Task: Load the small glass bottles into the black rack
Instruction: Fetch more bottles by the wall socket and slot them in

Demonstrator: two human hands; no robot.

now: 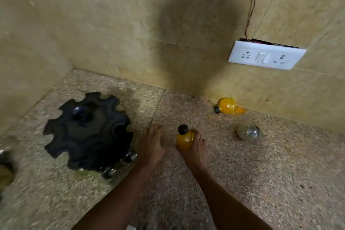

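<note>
Because the right hand [194, 147] only loosely wraps its fingers [198, 139] round the orange bottle [184, 139] while the left hand [151, 145] lies flat and empty, the smooth glass could slip onto the floor [280, 183] before reaching the black rack [87, 130].

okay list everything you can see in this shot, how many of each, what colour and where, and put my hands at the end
black rack: one, black, on the counter at left, near the corner.
yellow bottles: two, black caps; one held upright at centre, one on its side by the back wall.
clear bottle: one, on its side, right of centre.
bottles under the rack: a few at its near edge, blurred, count unclear.
socket plate: one, white, on the wall at right, wire above.
counter: one, speckled stone.
left hand: flat on the counter.
right hand: grips the upright yellow bottle.
</note>
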